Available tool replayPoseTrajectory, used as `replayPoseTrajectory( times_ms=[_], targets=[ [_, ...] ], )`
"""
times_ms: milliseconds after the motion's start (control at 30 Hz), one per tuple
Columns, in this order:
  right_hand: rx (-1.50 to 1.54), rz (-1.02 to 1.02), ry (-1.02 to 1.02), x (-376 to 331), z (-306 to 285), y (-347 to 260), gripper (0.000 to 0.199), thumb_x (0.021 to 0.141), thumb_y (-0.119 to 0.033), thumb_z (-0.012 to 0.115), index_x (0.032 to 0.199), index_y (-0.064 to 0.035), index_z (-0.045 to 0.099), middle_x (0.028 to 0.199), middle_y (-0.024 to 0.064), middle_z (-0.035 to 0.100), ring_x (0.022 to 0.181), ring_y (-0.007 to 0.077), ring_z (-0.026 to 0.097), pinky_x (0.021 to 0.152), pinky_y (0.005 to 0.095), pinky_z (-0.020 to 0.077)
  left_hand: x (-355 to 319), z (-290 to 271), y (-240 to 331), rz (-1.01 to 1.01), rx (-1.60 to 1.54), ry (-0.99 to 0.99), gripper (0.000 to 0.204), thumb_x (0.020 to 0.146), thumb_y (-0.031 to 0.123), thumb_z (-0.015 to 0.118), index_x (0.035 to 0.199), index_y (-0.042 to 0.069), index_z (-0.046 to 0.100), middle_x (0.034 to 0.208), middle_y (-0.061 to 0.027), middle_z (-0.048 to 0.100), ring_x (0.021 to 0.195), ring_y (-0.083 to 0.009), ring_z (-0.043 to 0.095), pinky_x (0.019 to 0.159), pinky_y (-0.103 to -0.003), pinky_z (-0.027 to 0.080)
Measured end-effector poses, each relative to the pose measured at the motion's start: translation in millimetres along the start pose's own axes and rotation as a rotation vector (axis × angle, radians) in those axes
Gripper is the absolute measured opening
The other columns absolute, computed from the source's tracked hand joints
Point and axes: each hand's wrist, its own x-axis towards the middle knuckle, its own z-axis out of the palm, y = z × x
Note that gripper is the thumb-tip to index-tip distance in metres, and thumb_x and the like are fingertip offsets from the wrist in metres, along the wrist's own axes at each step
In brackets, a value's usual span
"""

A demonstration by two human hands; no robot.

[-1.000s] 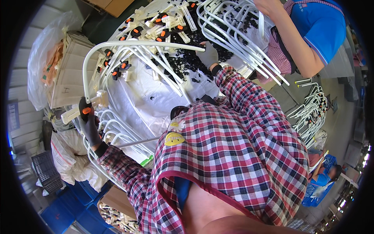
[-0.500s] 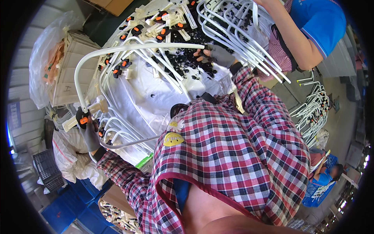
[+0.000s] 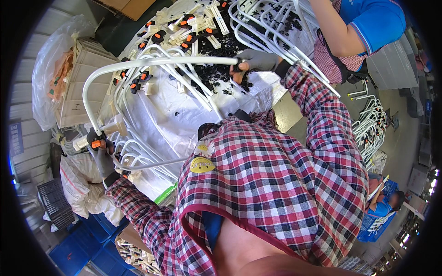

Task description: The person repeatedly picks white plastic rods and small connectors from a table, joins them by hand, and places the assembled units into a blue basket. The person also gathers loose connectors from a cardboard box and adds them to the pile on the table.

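Observation:
A white bent tube arches across the table between my two gloved hands. My left hand is closed around its lower left part, just below a black clamp with an orange tab and a cream plastic fitting. At the tube's other end, my right hand pinches the tip, where a small black piece shows; the fingers partly hide it. Loose small black caps lie scattered beneath and beside the right hand.
More bent tubes lie on the white sheet, with cream fittings heaped at the far side. Another stack of tubes lies at the far right, next to a co-worker's arm. White sacks stand at the left.
The tube and my left hand have shifted slightly left and down. My right hand has turned, its fingers now bent down around the tube's tip. The co-worker's arm has moved a little.

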Motion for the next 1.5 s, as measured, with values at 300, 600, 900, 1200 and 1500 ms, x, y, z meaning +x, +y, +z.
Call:
replayPoseTrajectory(
  times_ms=[300,600,900,1200,1500],
  targets=[
    [-1.249,-0.313,0.746,94.7,53.9,-111.6,0.047,0.088,-0.054,0.062,0.09,-0.0073,0.067,0.062,0.0109,0.061,0.058,0.0303,0.062,0.055,0.0432,0.0456,35.7,111.9,85.5,-0.093,0.108,-0.285,0.044,0.095,0.023,0.06,0.135,0.008,0.047,0.09,0.0047,0.048,0.06,-0.0032,0.038,0.052,-0.019,0.03],
    [-1.431,-0.678,0.883,113.6,57.2,-164.7,0.026,0.082,-0.03,0.068,0.08,-0.0051,0.062,0.074,0.0131,0.063,0.074,0.0308,0.063,0.069,0.0415,0.047,48.7,168.6,116.9,-0.187,0.025,-0.478,0.047,0.094,0.021,0.064,0.136,0.007,0.05,0.086,0.0066,0.047,0.062,-0.0027,0.038,0.053,-0.019,0.029],
    [-1.952,-0.572,0.213,117.8,72.9,-199.7,0.016,0.076,-0.025,0.064,0.07,-0.0099,0.062,0.062,0.0094,0.061,0.062,0.0312,0.064,0.059,0.0435,0.0494,82.8,221.0,115.8,-0.237,-0.044,-0.802,0.047,0.084,0.028,0.074,0.121,0.006,0.056,0.079,0.0024,0.049,0.065,-0.0067,0.045,0.057,-0.02,0.034],
    [-1.904,-0.454,0.562,82.5,45.0,-163.2,0.015,0.078,-0.029,0.065,0.072,-0.0148,0.066,0.06,0.0083,0.061,0.06,0.0297,0.065,0.055,0.0441,0.0484,105.7,278.7,96.4,-0.067,0.04,-0.929,0.081,0.078,0.02,0.07,0.149,0.002,0.037,0.136,-0.0063,0.054,0.116,-0.0157,0.055,0.099,-0.03,0.043],
    [-1.448,-0.75,1.213,5.1,44.4,-31.2,0.048,0.079,-0.017,0.077,0.123,-0.0131,0.058,0.128,0.0081,0.059,0.11,0.0303,0.06,0.081,0.0352,0.0509,91.1,300.0,119.5,0.434,0.29,-0.925,0.064,0.08,0.011,0.079,0.138,0.007,0.052,0.116,-0.0029,0.061,0.103,-0.0124,0.055,0.092,-0.027,0.045]
  ],
)
